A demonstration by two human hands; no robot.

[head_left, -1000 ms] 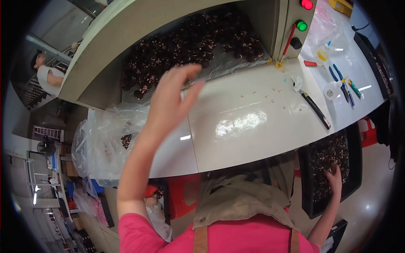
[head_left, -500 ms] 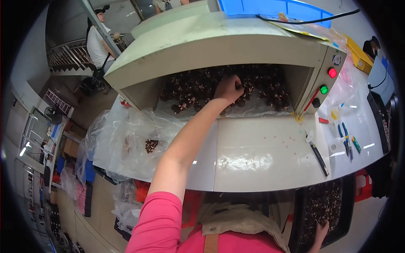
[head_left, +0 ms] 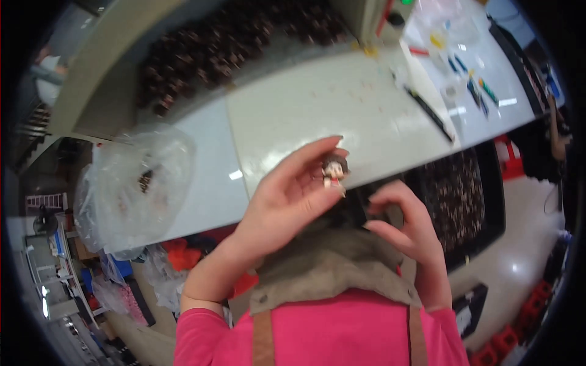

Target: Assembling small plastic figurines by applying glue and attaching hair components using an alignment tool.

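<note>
Here, brown-haired figurine (head_left: 335,167): near the desk's (head_left: 287,122) front edge.
Left hand (head_left: 282,201): closed grip, thumb and fingers pinching it.
Right hand (head_left: 409,226): just before the desk's front edge, grip parted, seemingly empty.
Figurine step: apparently holding one piece; the next move calls for a steady pinch.
Dark pieces (head_left: 213,52): toward the desk's rear.

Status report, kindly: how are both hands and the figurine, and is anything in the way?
Left hand holds figurine. Right hand apart, partly open, looks empty. Nothing seen between right hand and figurine.
</note>
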